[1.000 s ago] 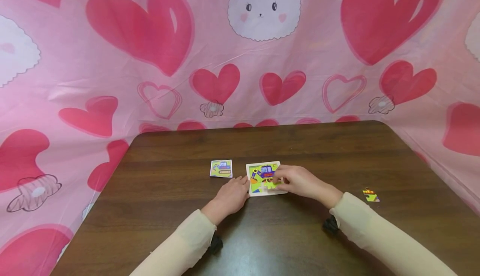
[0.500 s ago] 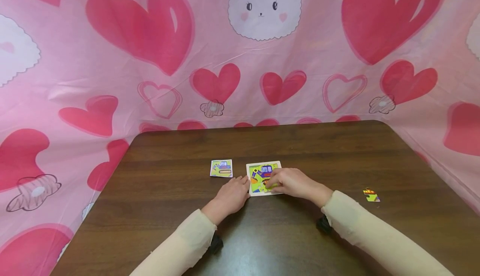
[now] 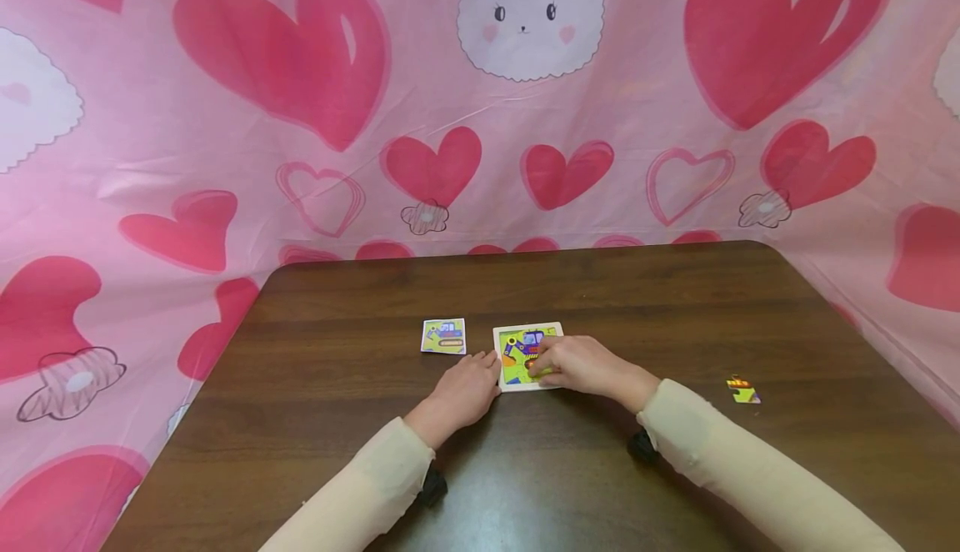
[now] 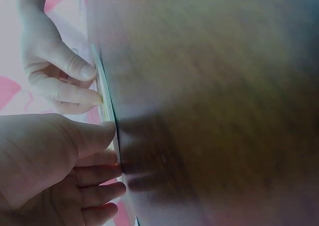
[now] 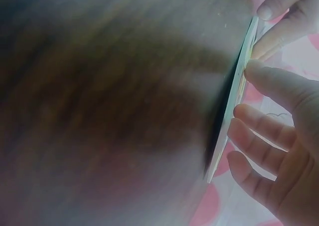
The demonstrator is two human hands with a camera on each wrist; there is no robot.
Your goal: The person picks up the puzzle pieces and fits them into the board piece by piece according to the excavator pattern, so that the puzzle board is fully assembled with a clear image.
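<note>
A small square jigsaw board (image 3: pixel 527 326) with a pale frame and a blue digger on yellow-green lies mid-table. My left hand (image 3: pixel 459 389) rests at its left edge, fingers extended and touching the frame; in the left wrist view its fingertips (image 4: pixel 115 173) meet the board's side. Over the lower right part of the board, my right hand (image 3: pixel 592 366) holds a green puzzle piece down in the picture between thumb and fingers. Those fingers hide most of the piece. In the right wrist view, the thumb (image 5: pixel 271 84) and fingers stand apart at the board's edge.
Left of the board lies a small picture card (image 3: pixel 442 336) with the same digger. One loose puzzle piece (image 3: pixel 743 389), orange and yellow-green, lies far to the right on the brown wooden table (image 3: pixel 360 302). A pink heart-patterned cloth (image 3: pixel 570 110) hangs behind.
My right hand has moved left over the board and brought the piece down into the lower part of the picture, covering the pale gap there. The left hand has stayed in place.
</note>
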